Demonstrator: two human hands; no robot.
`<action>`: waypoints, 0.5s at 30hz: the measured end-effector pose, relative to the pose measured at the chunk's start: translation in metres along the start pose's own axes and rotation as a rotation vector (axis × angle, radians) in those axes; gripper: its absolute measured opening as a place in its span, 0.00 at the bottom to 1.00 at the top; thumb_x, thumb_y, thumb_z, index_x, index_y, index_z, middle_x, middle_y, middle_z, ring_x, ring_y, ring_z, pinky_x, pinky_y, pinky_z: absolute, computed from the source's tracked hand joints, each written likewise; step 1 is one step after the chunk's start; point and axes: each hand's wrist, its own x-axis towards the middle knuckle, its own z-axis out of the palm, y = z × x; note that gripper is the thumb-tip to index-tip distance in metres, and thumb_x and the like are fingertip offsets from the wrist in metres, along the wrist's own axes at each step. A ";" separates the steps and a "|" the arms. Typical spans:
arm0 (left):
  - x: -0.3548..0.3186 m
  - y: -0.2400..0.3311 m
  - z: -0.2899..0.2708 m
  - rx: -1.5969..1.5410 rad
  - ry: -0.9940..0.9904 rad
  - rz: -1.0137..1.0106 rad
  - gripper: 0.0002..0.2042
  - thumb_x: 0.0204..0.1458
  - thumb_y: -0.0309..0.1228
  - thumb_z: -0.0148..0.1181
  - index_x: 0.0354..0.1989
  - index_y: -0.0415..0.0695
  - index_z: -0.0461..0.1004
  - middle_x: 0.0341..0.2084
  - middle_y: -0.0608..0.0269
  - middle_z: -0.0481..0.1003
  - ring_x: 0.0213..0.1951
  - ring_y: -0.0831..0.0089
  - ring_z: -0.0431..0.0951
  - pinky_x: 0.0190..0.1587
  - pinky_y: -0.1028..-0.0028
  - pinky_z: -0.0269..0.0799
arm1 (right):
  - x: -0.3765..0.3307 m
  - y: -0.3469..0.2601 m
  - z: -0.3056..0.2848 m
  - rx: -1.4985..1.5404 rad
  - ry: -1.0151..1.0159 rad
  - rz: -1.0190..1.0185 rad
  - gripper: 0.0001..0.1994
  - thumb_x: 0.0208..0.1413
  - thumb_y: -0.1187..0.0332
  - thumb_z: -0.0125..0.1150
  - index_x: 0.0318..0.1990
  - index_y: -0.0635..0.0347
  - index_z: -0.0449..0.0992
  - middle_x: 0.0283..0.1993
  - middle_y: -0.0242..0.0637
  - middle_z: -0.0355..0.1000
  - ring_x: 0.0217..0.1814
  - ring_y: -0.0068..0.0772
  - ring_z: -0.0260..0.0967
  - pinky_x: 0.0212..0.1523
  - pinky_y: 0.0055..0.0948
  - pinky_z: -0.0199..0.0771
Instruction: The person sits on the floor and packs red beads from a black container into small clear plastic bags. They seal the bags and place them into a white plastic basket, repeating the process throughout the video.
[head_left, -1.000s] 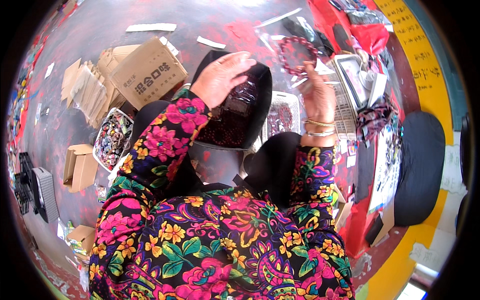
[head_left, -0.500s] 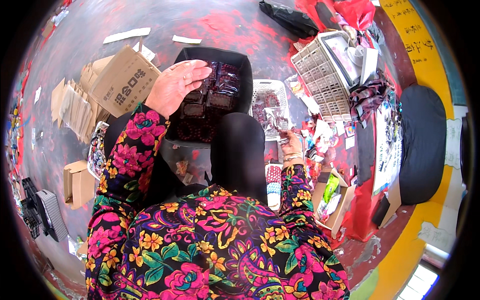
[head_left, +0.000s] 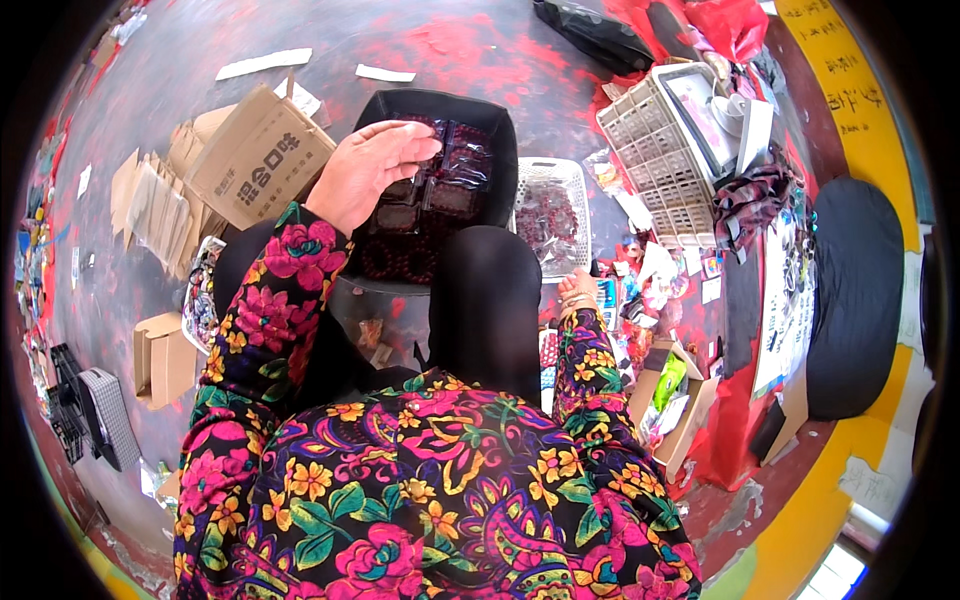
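Observation:
My left hand [head_left: 375, 170] hovers over the black bin [head_left: 505, 150], fingers stretched out with nothing visible in them. Inside the bin lie clear packets [head_left: 452, 200] of dark red beads, with loose dark red strings of beads around them. My right hand [head_left: 577, 289] is just below the near edge of a white plastic basket [head_left: 583, 205]. Its fingers look curled, and whatever they may hold is too small to make out. A clear plastic bag [head_left: 550, 215] lies over dark red beads in that basket.
Opened cardboard boxes [head_left: 265, 155] stand at left, beside a white basket [head_left: 197, 300] of small items. A large pale crate [head_left: 655, 150] leans at right. Colourful packets and scraps [head_left: 645, 290] clutter the floor by my right hand. An open carton [head_left: 685, 410] sits nearer.
My right hand has let go of the clear bag, which now lies in the white basket, and has drawn back toward me. My left hand stays over the black bin.

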 end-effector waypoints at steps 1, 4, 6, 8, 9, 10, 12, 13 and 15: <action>-0.002 0.001 -0.003 0.003 0.021 0.018 0.15 0.57 0.34 0.47 0.47 0.38 0.69 0.42 0.56 0.74 0.47 0.71 0.73 0.47 0.75 0.66 | 0.003 0.000 0.001 0.044 0.012 0.037 0.07 0.52 0.66 0.52 0.33 0.60 0.67 0.24 0.33 0.64 0.20 0.31 0.63 0.18 0.33 0.67; 0.009 0.004 0.000 -0.093 -0.052 0.102 0.15 0.57 0.34 0.47 0.47 0.37 0.68 0.42 0.55 0.74 0.46 0.69 0.73 0.47 0.74 0.66 | 0.052 -0.051 -0.055 0.089 -0.336 0.026 0.10 0.53 0.65 0.49 0.31 0.64 0.67 0.23 0.37 0.66 0.19 0.36 0.64 0.17 0.33 0.66; 0.009 0.007 0.000 -0.166 0.000 0.148 0.13 0.57 0.35 0.48 0.42 0.38 0.71 0.40 0.55 0.75 0.43 0.69 0.74 0.47 0.74 0.66 | 0.047 -0.088 -0.047 -0.019 -0.421 -0.126 0.12 0.55 0.64 0.48 0.32 0.66 0.67 0.27 0.40 0.70 0.20 0.38 0.66 0.18 0.33 0.67; 0.001 0.013 -0.022 -0.171 0.088 0.192 0.11 0.56 0.35 0.49 0.37 0.40 0.72 0.37 0.55 0.75 0.41 0.70 0.75 0.46 0.74 0.66 | -0.028 -0.117 0.031 -0.007 -0.373 -0.226 0.09 0.56 0.66 0.47 0.32 0.64 0.69 0.30 0.41 0.71 0.25 0.37 0.69 0.23 0.32 0.70; 0.002 0.015 -0.028 -0.196 0.093 0.214 0.11 0.56 0.35 0.49 0.35 0.41 0.73 0.36 0.55 0.76 0.40 0.70 0.75 0.45 0.74 0.66 | -0.070 -0.134 0.055 0.128 -0.380 -0.261 0.09 0.56 0.67 0.48 0.33 0.63 0.69 0.30 0.41 0.71 0.28 0.37 0.70 0.26 0.31 0.72; 0.005 0.020 -0.027 -0.197 0.134 0.239 0.11 0.56 0.36 0.50 0.27 0.44 0.71 0.33 0.55 0.76 0.39 0.70 0.75 0.44 0.73 0.66 | -0.104 -0.155 0.073 0.103 -0.485 -0.335 0.09 0.57 0.67 0.48 0.37 0.63 0.68 0.32 0.41 0.72 0.33 0.36 0.70 0.31 0.30 0.72; 0.007 0.021 -0.037 -0.261 0.222 0.264 0.11 0.56 0.37 0.50 0.25 0.45 0.70 0.32 0.54 0.76 0.39 0.69 0.75 0.45 0.73 0.66 | -0.190 -0.172 0.111 0.063 -0.696 -0.466 0.11 0.55 0.69 0.51 0.44 0.62 0.67 0.37 0.40 0.72 0.40 0.35 0.70 0.37 0.30 0.71; 0.004 0.023 -0.045 -0.293 0.273 0.279 0.12 0.56 0.37 0.50 0.24 0.45 0.69 0.31 0.54 0.76 0.39 0.69 0.75 0.45 0.73 0.66 | -0.252 -0.166 0.133 0.055 -0.793 -0.529 0.13 0.54 0.71 0.53 0.46 0.61 0.67 0.41 0.39 0.71 0.43 0.34 0.70 0.39 0.30 0.69; 0.000 0.026 -0.055 -0.353 0.304 0.331 0.13 0.56 0.38 0.50 0.21 0.47 0.66 0.31 0.54 0.76 0.40 0.67 0.75 0.46 0.71 0.66 | -0.336 -0.148 0.160 -0.084 -0.993 -0.656 0.14 0.55 0.72 0.52 0.49 0.61 0.67 0.42 0.39 0.73 0.43 0.31 0.71 0.39 0.26 0.69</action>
